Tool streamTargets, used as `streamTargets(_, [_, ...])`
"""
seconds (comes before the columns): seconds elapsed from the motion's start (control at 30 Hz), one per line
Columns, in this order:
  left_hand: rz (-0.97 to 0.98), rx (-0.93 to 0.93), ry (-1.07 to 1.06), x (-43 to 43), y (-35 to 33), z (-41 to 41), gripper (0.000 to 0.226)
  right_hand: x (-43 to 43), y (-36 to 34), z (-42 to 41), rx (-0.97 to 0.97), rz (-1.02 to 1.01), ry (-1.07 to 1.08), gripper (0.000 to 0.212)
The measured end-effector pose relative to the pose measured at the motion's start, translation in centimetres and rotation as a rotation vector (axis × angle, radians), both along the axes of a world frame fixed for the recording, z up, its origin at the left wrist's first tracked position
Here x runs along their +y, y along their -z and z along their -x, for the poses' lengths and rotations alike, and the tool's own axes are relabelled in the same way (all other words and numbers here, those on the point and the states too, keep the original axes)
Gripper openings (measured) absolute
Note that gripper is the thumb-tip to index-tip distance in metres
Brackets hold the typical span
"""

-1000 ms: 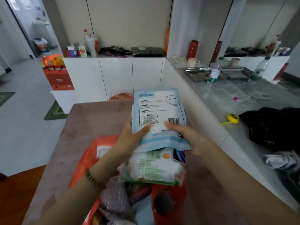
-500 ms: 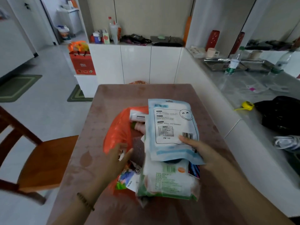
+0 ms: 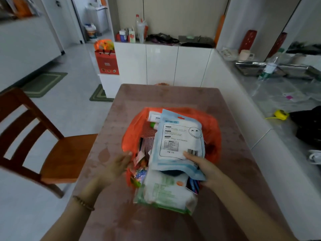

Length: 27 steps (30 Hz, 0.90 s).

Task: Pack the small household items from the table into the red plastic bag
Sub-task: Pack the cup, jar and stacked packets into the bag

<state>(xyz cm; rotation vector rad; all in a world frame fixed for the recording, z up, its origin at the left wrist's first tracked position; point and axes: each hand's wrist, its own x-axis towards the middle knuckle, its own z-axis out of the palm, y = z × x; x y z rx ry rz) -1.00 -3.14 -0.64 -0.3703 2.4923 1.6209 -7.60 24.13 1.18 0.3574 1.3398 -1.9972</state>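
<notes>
Packing seems nearly done: right hand [image 3: 205,169] grips a blue packet [image 3: 178,141] over the full red bag [image 3: 214,131]; left hand [image 3: 119,165] slack alongside.

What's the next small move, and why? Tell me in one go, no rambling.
Probably slide the blue pouch deeper into the red bag with the right hand, which pinches its near edge, thumb on top. The pouch lies atop the pile with its near end at the bag's mouth, and the left hand sits at the bag's left rim, placed to steady it.
</notes>
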Motion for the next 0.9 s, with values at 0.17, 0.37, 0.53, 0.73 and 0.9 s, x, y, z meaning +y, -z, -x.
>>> streamTargets(0.17, [-0.614,0.029,-0.219,0.0,-2.8,0.9,0.032,-1.6,-0.6,1.1,-0.037,-0.01,0.17,0.036])
streamTargets(0.37, [-0.901,0.072,-0.205,-0.1,-8.1,3.7,0.034,-3.8,-1.5,2.0,-0.008,0.004,0.301,0.034])
streamTargets(0.53, [-1.089,0.075,-0.151,-0.8,-12.2,6.3,0.036,-5.5,-1.9,2.9,-0.045,0.068,0.416,0.037])
streamTargets(0.73, [-1.18,0.086,-0.145,0.6,-14.7,9.2,0.038,-9.5,-0.5,2.4,0.065,-0.127,0.44,0.048])
streamTargets(0.9, [-1.257,0.078,-0.161,0.8,-15.3,10.8,0.039,-7.0,-2.1,2.3,0.291,-0.377,0.119,0.031])
